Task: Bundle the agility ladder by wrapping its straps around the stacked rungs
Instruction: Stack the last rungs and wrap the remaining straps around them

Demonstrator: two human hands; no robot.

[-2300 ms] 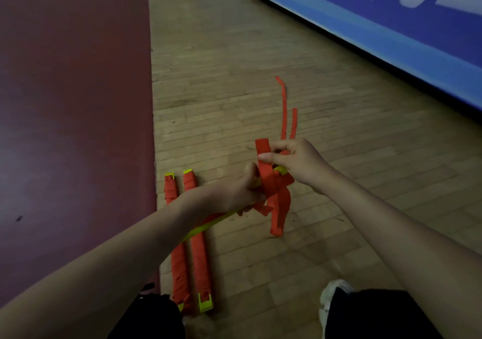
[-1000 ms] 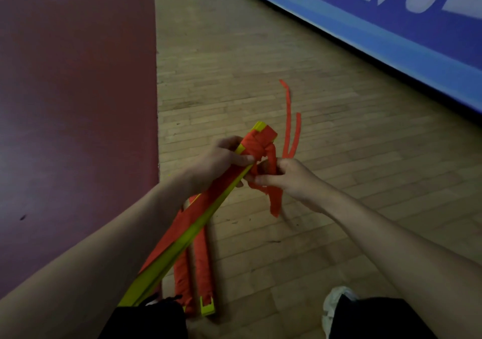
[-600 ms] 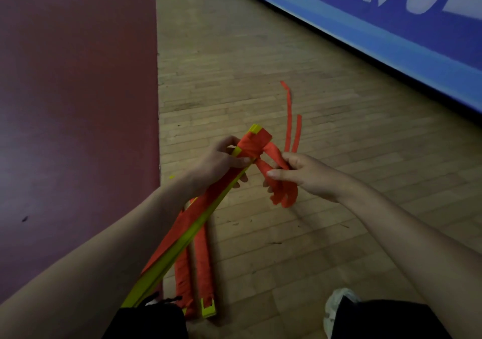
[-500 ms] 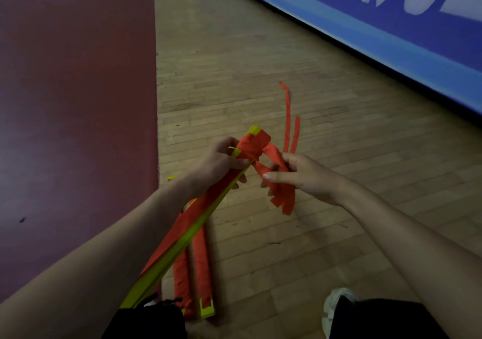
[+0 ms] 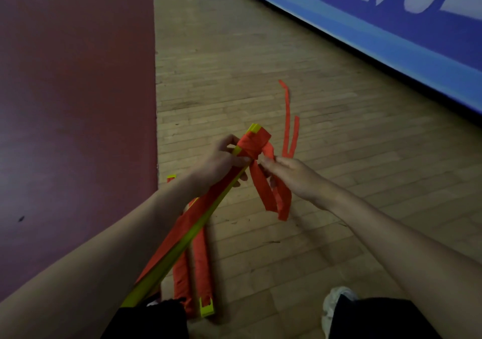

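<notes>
The stack of flat yellow-green plastic rungs (image 5: 182, 244) slants up from the person's lap, clear of the floor, its far end bound in flat turns of orange woven strap (image 5: 254, 144). Limp loops of that strap hang below the wrap, and two thin tails trail on the pale wooden plank floor (image 5: 365, 182). The left hand (image 5: 220, 162) grips the stack just behind the wrap, fingers curled round it. The right hand (image 5: 294, 176), palm down, pinches the strap beside the wrap. Two more orange-wrapped rung bundles (image 5: 200, 257) lie side by side on the floor beneath.
</notes>
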